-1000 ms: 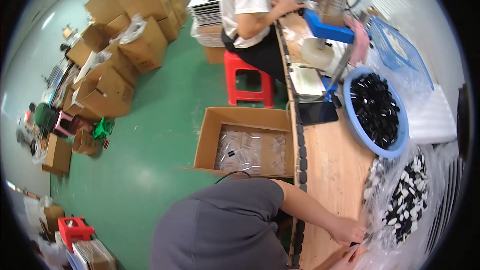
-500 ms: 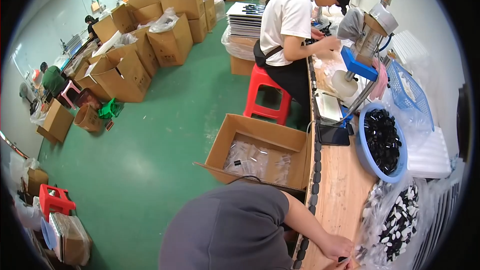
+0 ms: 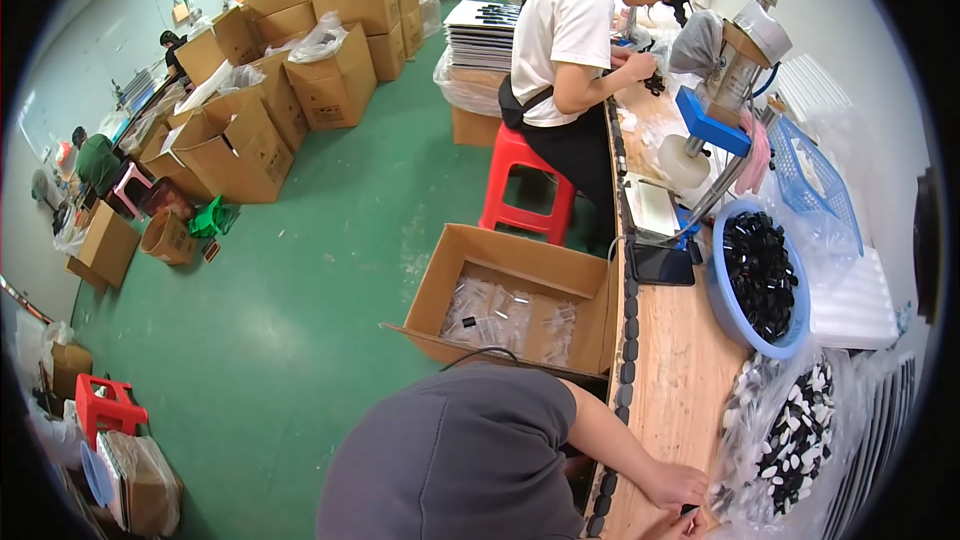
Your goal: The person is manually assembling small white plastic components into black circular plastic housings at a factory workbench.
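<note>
At the lower right, my left hand (image 3: 676, 485) is closed over the wooden bench, its fingers pinching a small black piece (image 3: 688, 510). Right below it, my right hand (image 3: 684, 528) meets the same spot, partly cut off by the picture's lower edge. Its fingers are bent together, but what they hold is too hidden to name. Beside both hands lies a clear plastic bag (image 3: 735, 460) with many small black and white pieces (image 3: 800, 440).
A blue basin (image 3: 714, 290) of glossy black pieces stands farther up the bench (image 3: 665, 370), near a phone (image 3: 662, 266) and a bench press (image 3: 712, 120). An open carton (image 3: 520, 250) with clear plastic parts sits left of the bench. Beyond, a co-worker (image 3: 565, 40) sits on a red stool (image 3: 525, 190).
My hands stay close together at nearly the same spot, with only slight finger movement. The co-worker's hands have drawn back and come together. The whole view has shifted slightly.
</note>
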### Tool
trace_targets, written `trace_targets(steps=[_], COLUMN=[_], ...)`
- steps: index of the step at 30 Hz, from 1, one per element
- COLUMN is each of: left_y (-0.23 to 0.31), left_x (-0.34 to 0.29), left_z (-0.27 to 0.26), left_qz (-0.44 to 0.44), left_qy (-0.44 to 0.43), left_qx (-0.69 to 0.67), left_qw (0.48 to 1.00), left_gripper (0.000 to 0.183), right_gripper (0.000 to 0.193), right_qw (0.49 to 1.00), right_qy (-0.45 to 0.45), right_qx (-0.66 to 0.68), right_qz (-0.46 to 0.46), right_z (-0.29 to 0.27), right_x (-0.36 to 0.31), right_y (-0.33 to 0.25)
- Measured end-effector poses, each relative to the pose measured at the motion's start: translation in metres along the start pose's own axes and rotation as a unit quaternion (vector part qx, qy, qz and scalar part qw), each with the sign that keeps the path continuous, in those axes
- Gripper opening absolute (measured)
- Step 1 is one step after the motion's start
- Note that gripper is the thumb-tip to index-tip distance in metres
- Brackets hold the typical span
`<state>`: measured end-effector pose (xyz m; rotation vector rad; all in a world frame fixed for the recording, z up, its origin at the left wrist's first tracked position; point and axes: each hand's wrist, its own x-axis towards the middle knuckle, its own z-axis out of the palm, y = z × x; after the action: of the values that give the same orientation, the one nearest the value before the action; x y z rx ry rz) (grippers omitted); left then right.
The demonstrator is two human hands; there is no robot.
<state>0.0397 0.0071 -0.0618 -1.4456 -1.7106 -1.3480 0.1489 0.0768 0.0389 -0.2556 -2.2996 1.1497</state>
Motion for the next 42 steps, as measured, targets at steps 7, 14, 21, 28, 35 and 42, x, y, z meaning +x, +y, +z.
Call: trace_targets(steps=[7, 14, 21, 28, 35, 42], left_y=[-0.002, -0.017, -0.019, -0.019, -0.019, -0.021], left_x=[0.012, 0.027, 0.034, 0.039, 0.04, 0.043], left_z=[-0.005, 0.017, 0.006, -0.013, -0.011, -0.005], left_qz=[0.007, 0.121, 0.075, 0.032, -0.018, -0.149], left_qy=[-0.029, -0.005, -0.011, -0.04, -0.063, -0.086], left_qx=[-0.019, -0.086, -0.154, -0.18, -0.193, -0.21], left_qw=[0.999, 0.989, 0.985, 0.982, 0.979, 0.963], left_gripper=[0.037, 0.027, 0.029, 0.038, 0.045, 0.052], right_gripper=[0.021, 0.025, 0.016, 0.029, 0.022, 0.023], right_qw=[0.929, 0.876, 0.845, 0.808, 0.793, 0.847], right_qy=[-0.045, -0.03, -0.077, -0.077, -0.06, -0.049], right_qx=[0.305, 0.444, 0.466, 0.505, 0.518, 0.438], right_qz=[0.204, 0.188, 0.251, 0.293, 0.316, 0.299], right_z=[-0.002, -0.008, -0.013, -0.006, 0.001, -0.013], right_x=[0.003, 0.009, 0.012, 0.011, 0.016, 0.025], right_y=[0.017, 0.116, 0.074, 0.089, 0.09, 0.075])
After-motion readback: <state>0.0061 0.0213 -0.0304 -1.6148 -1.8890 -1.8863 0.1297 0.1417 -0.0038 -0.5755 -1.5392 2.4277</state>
